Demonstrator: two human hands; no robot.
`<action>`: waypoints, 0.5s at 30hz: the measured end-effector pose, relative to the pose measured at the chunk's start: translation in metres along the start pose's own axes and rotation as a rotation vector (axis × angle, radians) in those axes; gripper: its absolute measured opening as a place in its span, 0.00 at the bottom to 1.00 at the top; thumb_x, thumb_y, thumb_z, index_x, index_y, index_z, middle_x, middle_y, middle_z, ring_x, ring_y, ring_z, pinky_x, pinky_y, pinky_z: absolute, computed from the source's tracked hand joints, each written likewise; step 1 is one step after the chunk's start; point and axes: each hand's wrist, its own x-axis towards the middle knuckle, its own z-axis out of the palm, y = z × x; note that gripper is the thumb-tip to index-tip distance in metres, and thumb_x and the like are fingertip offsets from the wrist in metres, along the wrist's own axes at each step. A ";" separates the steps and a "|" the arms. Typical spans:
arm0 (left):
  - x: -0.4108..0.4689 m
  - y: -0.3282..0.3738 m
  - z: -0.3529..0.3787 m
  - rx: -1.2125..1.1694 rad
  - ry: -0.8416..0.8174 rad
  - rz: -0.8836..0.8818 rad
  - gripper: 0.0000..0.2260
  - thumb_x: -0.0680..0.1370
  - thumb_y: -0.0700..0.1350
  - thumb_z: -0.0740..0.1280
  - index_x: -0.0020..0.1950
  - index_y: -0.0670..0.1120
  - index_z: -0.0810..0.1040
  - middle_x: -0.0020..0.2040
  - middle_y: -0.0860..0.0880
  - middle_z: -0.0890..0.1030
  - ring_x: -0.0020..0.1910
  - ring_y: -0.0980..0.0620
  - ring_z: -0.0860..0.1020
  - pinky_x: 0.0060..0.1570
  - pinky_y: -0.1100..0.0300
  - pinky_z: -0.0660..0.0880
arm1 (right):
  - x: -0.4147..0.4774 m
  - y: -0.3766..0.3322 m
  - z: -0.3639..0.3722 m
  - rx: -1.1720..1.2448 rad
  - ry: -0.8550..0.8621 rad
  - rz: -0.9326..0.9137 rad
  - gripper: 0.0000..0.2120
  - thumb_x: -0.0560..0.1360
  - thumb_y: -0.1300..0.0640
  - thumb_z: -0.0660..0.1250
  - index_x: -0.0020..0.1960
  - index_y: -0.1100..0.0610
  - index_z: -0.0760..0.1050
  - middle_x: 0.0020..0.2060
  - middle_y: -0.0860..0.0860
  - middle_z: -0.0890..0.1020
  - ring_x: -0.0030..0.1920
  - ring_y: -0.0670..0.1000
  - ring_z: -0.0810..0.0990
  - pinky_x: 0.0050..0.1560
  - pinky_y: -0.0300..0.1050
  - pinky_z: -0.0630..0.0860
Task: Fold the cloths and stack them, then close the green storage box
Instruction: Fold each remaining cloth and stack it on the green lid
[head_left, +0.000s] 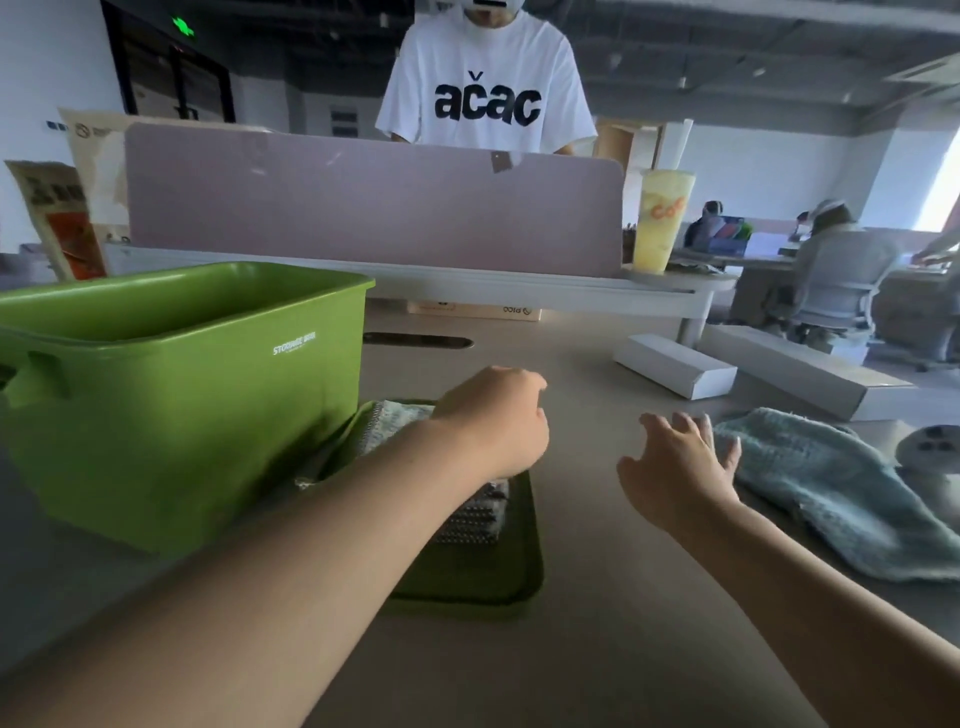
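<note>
A: One cloth is plainly unfolded: the blue cloth lies rumpled on the tabletop at the right of the frame.

B: And the others?

A: A small stack of folded cloths sits at lower centre on a flat green piece that I take to be the lid, close against the green storage box at the left.

B: So the box is open?

A: Yes, open-topped. I can't see what is inside it.

B: The hands?

A: The left hand rests knuckles-up on the stack. Its fingers curl under out of sight, so I cannot tell whether its grip holds any cloth. The right hand has a wide grip with fingers spread, tips at the near edge of the blue cloth, holding nothing.

B: How far along, then?

A: Past halfway, I'd judge. The blue cloth wants folding and stacking, and the lid must then go on the box.
</note>
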 end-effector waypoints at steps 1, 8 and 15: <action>0.003 0.014 0.010 -0.049 -0.002 0.021 0.19 0.80 0.44 0.58 0.71 0.47 0.69 0.70 0.44 0.72 0.65 0.43 0.73 0.64 0.52 0.71 | -0.001 0.015 -0.004 -0.021 0.035 0.069 0.24 0.73 0.55 0.61 0.68 0.56 0.65 0.71 0.57 0.63 0.76 0.59 0.48 0.73 0.62 0.39; 0.027 0.090 0.086 -0.276 0.065 0.049 0.15 0.77 0.42 0.61 0.61 0.50 0.78 0.58 0.46 0.80 0.54 0.45 0.78 0.52 0.58 0.72 | 0.001 0.085 -0.009 -0.052 0.085 0.217 0.24 0.76 0.51 0.58 0.71 0.55 0.63 0.65 0.59 0.72 0.66 0.61 0.69 0.65 0.54 0.64; 0.060 0.085 0.118 -0.199 -0.008 0.099 0.14 0.77 0.41 0.60 0.58 0.49 0.78 0.60 0.47 0.78 0.58 0.46 0.76 0.54 0.57 0.72 | 0.038 0.073 -0.011 -0.413 0.065 0.120 0.15 0.79 0.60 0.55 0.64 0.58 0.72 0.60 0.56 0.77 0.60 0.59 0.77 0.51 0.52 0.76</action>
